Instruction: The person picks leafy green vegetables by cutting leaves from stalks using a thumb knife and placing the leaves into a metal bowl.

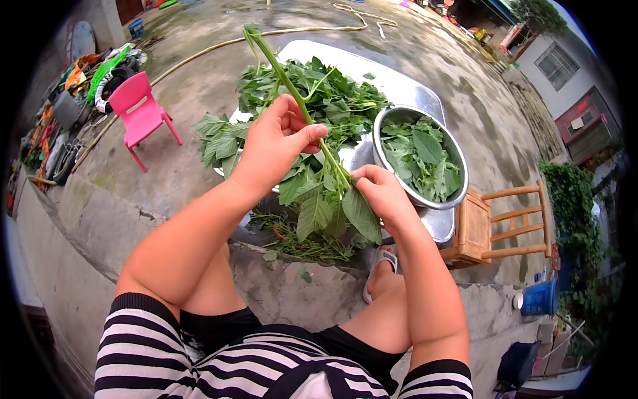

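My left hand grips a long green leafy stem between thumb and fingers, its bare thick end pointing up and away. Lower on the same stem, my right hand pinches near the leaves, which hang toward me. Behind my hands, a heap of leafy greens covers much of a shiny metal table. To the right of my right hand, a metal basin holds loose picked leaves.
Stems and scraps lie on the ground between my feet and the table. A pink plastic chair stands at left, a wooden chair at right. A blue bucket is farther right. A hose crosses the concrete yard.
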`<state>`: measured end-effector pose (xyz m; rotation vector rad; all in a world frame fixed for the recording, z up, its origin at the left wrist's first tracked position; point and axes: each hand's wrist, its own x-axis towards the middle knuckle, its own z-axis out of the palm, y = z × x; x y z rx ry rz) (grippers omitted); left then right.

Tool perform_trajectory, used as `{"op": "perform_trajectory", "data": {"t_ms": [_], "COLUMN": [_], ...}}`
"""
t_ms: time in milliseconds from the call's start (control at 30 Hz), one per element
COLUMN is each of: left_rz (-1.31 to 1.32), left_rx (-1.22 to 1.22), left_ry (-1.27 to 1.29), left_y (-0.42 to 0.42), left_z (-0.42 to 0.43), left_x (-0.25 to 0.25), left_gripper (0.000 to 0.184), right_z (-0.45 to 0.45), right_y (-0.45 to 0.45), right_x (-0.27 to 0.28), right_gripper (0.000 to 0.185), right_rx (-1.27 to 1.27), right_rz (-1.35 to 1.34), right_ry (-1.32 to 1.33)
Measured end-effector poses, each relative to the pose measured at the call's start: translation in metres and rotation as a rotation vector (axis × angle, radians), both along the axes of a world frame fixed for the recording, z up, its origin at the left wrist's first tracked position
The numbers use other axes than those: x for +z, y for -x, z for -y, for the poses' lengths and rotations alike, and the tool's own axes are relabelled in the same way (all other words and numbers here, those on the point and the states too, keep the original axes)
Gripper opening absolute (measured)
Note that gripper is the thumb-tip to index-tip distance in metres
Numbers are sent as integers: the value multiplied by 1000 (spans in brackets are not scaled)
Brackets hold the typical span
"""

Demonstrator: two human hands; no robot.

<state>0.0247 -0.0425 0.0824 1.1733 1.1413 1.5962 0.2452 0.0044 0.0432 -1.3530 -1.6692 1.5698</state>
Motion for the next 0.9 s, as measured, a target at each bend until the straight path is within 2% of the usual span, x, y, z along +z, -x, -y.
{"op": "perform_trajectory", "data": {"t_ms": [100, 300, 367, 400, 433, 533, 600, 700, 733, 767, 833, 900], "left_rz": [-134, -50, 0, 29, 58, 131, 159, 177, 211, 244, 258, 307], "left_rx": [-31, -22, -19, -11, -2, 23, 42, 48, 23, -6, 3, 3], "left_ry": [-25, -12, -17, -19, -22, -19, -31, 16, 73, 133, 166, 227], "left_y": [-7, -9, -12, -16, -19, -27, -21, -3, 2, 5, 7, 10], "left_z": [5, -1, -4, -5, -5, -8, -10, -9, -10, -10, -11, -13], "left_x": [-6, -15, -20, -25, -26, -26, -24, -20, -20, -22, -25, -30], "left_gripper": [24, 22, 21, 21, 21, 20, 20, 20, 20, 20, 20, 20], "right_z": [-11, -24, -23, -26, -25, -26, -46, -70, -76, -84, -90, -82], "right_y": [-2, -6, -6, -7, -4, -3, -23, -63, -72, -80, -84, -83], "right_x": [-9, -7, 0, -4, 0, 10, 11, 17, 18, 8, -5, -6], "right_gripper": [19, 19, 21, 20, 20, 14, 15, 20, 28, 28, 35, 38], "right_rx": [-63, -173, -191, -192, -194, -306, -432, -570, -618, -618, -736, -714], "right_rz": [-148, -235, 253, 319, 319, 539, 559, 433, 466, 467, 734, 744], "right_ry": [137, 22, -566, -841, -840, -1073, -1074, -1188, -1181, -1176, -1506, -1475]}}
